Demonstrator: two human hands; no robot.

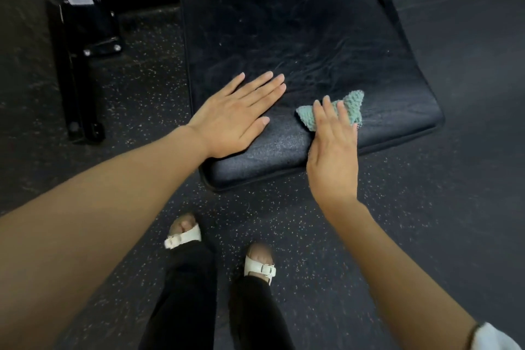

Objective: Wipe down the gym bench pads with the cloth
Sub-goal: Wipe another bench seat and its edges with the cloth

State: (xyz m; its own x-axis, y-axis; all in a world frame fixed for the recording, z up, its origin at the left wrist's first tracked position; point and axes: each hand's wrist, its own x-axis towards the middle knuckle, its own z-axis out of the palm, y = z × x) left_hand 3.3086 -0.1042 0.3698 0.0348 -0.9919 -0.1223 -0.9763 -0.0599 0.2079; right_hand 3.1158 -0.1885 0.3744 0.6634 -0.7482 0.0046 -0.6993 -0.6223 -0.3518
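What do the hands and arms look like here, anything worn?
Nothing worn on either hand: no gloves, rings or watch show on the left hand or the right hand. Both forearms are uncovered. A pale grey-white sleeve ends near the right elbow, at the lower right corner. No sleeve shows on the left arm in frame.

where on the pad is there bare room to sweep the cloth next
Bare: the bench pad beyond both hands, and its right corner past the cloth. Crowded: the near edge, under the flat left hand and right hand.
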